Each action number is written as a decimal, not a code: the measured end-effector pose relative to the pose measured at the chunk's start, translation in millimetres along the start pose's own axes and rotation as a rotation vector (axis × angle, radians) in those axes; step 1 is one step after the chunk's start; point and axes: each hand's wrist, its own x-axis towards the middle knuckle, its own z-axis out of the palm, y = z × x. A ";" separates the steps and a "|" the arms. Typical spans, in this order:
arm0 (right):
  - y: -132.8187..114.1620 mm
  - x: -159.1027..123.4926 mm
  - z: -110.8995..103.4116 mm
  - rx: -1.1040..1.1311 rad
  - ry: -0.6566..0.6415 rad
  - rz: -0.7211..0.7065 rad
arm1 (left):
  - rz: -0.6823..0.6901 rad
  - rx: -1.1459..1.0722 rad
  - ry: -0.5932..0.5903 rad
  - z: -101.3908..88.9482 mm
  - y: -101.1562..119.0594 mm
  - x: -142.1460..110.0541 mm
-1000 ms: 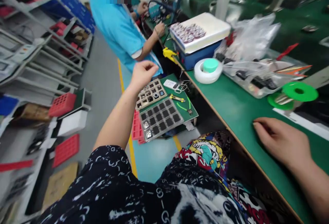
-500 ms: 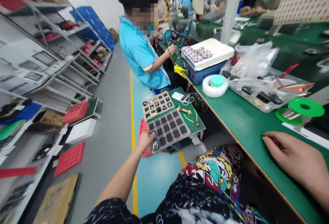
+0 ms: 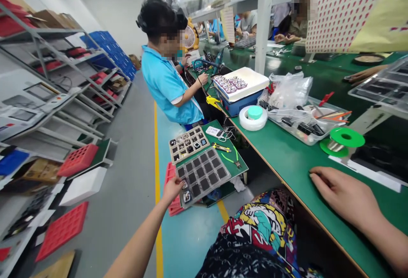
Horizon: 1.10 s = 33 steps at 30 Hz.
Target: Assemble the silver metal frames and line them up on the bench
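My left hand reaches to the left edge of a clear plastic tray with dark square compartments. Its fingertips are closed together over a compartment there; what they pinch, if anything, is too small to make out. A small light-coloured part lies in the compartment beside them. Behind the clear tray is a beige tray of small parts, and a red tray shows underneath. On the green bench my right hand rests palm down, fingers loosely extended, with nothing visible in it.
Green-handled cutters, a yellow utility knife and a white device lie by the trays. The bench holds a tape roll, solder spool and plastic bin. A co-worker in blue sits ahead.
The view has tilted up, so more of the bench's far side shows. My left hand stays at the same corner of the clear tray. My right hand still rests on the bench.
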 end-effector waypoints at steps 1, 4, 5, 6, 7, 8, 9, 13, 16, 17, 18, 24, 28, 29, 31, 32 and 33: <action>0.5 -0.2 0.6 0.002 0.005 -0.004 | -0.010 -0.018 0.030 1.5 -0.6 -1.2; 0.8 -0.8 1.8 0.003 0.015 -0.014 | -0.015 -0.056 0.101 -2.5 1.5 1.5; 0.7 -1.0 2.0 0.002 0.015 -0.016 | 0.000 -0.062 0.124 -8.8 4.6 5.9; 0.5 -1.2 2.1 0.000 0.014 -0.018 | 0.023 -0.067 0.149 -18.3 9.6 12.3; 0.4 -1.4 2.2 -0.001 0.013 -0.020 | 0.053 -0.071 0.180 -30.9 16.9 20.4; 0.3 -1.5 2.4 -0.002 0.011 -0.022 | 0.086 -0.075 0.215 -46.6 27.0 30.0; 0.3 -1.6 2.6 -0.002 0.010 -0.024 | 0.122 -0.085 0.258 -65.0 40.2 40.3; 0.7 -2.2 3.7 0.011 0.026 -0.051 | 0.366 -0.252 0.506 -152.7 123.8 79.9; 0.4 -3.1 3.5 0.029 0.045 -0.079 | 0.648 -0.336 0.673 -215.0 208.5 104.1; 0.1 -3.5 3.2 0.035 0.045 -0.085 | 0.729 -0.333 0.700 -232.4 237.5 112.5; -0.3 -3.9 2.8 0.041 0.045 -0.090 | 0.799 -0.313 0.704 -247.7 265.8 121.6; -2.2 -4.9 3.1 0.081 0.062 -0.100 | 0.910 -0.268 0.642 -299.7 397.6 193.1; -2.0 -5.2 5.0 0.098 0.054 -0.083 | 0.864 -0.260 0.598 -306.5 441.7 233.6; -2.0 -5.3 5.3 0.104 0.054 -0.078 | 0.844 -0.250 0.589 -305.8 448.4 240.4; -2.4 -5.4 5.4 0.118 0.064 -0.072 | 0.802 -0.225 0.564 -302.0 458.0 250.3; -2.7 -5.5 5.2 0.124 0.070 -0.068 | 0.788 -0.212 0.543 -299.3 461.3 253.7; -3.1 -5.6 4.9 0.128 0.076 -0.064 | 0.781 -0.200 0.520 -296.4 463.8 256.5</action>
